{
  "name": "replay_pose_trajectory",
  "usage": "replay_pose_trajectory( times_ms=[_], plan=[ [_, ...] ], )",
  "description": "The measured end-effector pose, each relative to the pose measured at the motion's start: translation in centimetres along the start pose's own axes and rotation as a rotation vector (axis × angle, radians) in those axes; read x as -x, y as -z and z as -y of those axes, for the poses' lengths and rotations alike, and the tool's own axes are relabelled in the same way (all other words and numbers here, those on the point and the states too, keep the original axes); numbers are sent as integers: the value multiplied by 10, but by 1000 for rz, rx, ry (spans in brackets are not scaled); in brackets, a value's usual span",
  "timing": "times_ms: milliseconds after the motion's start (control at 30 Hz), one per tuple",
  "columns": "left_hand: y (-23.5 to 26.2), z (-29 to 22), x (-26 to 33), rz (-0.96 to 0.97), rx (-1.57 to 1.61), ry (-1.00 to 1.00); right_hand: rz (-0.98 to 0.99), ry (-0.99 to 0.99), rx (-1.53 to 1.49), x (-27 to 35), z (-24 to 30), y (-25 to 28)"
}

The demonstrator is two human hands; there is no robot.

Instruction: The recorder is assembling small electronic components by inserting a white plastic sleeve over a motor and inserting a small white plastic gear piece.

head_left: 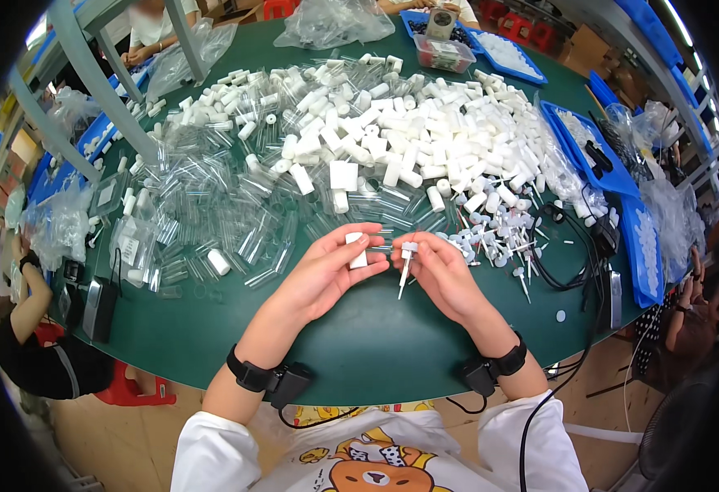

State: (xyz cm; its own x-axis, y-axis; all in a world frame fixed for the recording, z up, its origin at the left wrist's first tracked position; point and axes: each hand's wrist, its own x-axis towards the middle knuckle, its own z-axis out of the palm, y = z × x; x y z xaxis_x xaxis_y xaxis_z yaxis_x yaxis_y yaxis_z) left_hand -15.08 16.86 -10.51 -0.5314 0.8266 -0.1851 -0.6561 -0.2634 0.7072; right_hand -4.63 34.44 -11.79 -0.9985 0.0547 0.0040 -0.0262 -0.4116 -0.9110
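As the left hand (326,266) pinches a short white cap (356,251) between thumb and fingers, the right hand (441,275) has its own catch: thumb and fingertips closed on the broad head of a slim white stem (407,261), thin end pointing down toward the near edge of the green bench (359,353). Side by side they go, cap and stem, close but apart, over the middle of the near half! Now, the cap: light by the look of it, stiff plastic, smooth-walled, so it could roll or slip in dry fingers; best taken around its barrel, ends left free. And the stem? Lighter again, I'd judge, and the delicate one of the pair; squeeze that thin shaft and it may bend, so the broad head is the place to hold. Just beyond the right fingers, a scatter of small stem parts (499,234); beyond the left, clear tubes (228,238) spread toward the left edge, likely slick, rigid and easily scratched. Up the middle, a great heap of white caps (441,135) runs toward the far edge, where a clear plastic bag (335,23) slumps, and out along the right edge, a blue tray (619,179).
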Motion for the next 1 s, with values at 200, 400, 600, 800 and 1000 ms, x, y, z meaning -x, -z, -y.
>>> replay_pose_trajectory(
  times_ms=[200, 400, 600, 800, 1000],
  plan=[
    [5, 0, 1, -104, -166, -12, 51, -47, -75, -2, 2, 0],
    [5, -3, 1, -48, 61, -22, 40, -85, -166, -5, 4, 3],
    [-8, -4, 6, -97, -146, -14, 34, -73, -120, 0, 3, 6],
    [-6, -3, 6, -94, -293, 5, 45, -55, -89, -1, 5, 3],
    [-7, 1, 4, -58, -238, 14, -52, 58, 69, 0, 4, -4]
  ],
)
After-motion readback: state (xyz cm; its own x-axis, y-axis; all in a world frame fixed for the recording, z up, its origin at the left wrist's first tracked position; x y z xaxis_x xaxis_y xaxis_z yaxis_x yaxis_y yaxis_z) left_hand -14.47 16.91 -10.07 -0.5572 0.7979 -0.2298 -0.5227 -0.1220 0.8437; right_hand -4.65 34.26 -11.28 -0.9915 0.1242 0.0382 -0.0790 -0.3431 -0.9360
